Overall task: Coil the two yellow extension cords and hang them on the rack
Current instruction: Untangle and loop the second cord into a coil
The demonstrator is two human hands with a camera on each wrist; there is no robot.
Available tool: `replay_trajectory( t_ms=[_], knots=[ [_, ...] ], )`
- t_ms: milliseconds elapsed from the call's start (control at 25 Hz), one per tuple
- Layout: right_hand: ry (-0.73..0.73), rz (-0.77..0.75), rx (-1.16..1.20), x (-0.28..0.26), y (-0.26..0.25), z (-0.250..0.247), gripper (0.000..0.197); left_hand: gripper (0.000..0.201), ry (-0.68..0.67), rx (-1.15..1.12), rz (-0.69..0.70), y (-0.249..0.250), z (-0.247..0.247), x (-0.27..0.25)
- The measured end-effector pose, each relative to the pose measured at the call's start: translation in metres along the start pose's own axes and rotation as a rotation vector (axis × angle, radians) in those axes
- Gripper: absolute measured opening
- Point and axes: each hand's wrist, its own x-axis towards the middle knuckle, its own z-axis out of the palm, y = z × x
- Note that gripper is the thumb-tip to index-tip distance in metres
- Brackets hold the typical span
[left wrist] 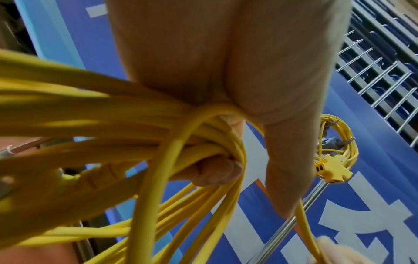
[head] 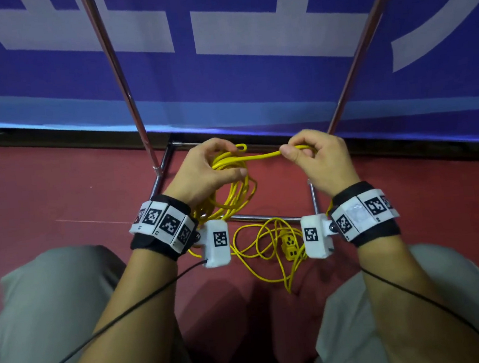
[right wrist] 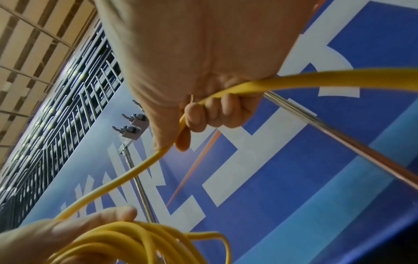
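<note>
The yellow extension cord (head: 233, 179) was about half gathered, a bundle of loops hanging from the left hand (head: 202, 170), whose fingers and thumb were curled right round the bunch at its top. From there one strand ran across to the right hand (head: 317, 157), which pinched it between thumb and forefinger with the other fingers closed round it, the two hands held a little apart at the same height over the red floor (head: 60, 197). And there was plenty left to take in: the rest of that cord lay in loose tangled loops (head: 267, 245) on the floor between the person's knees, with the yellow multi-outlet socket end (head: 290, 245) lying among them, so I'd say the coiling of this one was well along but not finished. The left wrist view showed the other yellow cord (left wrist: 337, 142) already coiled and hung up on the rack's hooks, its socket block dangling below. So by my reckoning one was done and one remained to be wound up and hung. The rack (head: 119, 76) stood right in front, chrome uprights rising from a base frame on the floor, against a blue banner (head: 223, 81) with large white lettering, and spare grey hooks (right wrist: 132, 131) showed high on it in the right wrist view.
</note>
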Motion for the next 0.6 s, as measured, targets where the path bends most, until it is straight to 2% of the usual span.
replay_trajectory(
  t_ms=[240, 320, 440, 520, 600],
  knots=[
    [0.06, -0.081, -0.175, 0.001, -0.008, 0.004, 0.02, 0.035, -0.016, 0.003, -0.014, 0.0, -0.004, -0.003],
    [0.058, -0.084, -0.156, 0.003, -0.01, 0.002, 0.019, 0.037, -0.032, 0.005, -0.003, 0.0, 0.001, -0.002],
    [-0.085, -0.141, -0.049, -0.003, -0.026, 0.022, 0.015, 0.037, -0.075, 0.02, 0.018, -0.009, 0.015, 0.001],
    [-0.179, -0.167, 0.004, -0.014, -0.036, 0.044, 0.014, 0.031, -0.032, 0.096, 0.037, -0.015, 0.024, 0.0],
    [-0.248, -0.076, -0.023, -0.018, -0.03, 0.049, 0.023, 0.028, 0.028, 0.084, 0.059, -0.013, 0.022, 0.0]
  ],
)
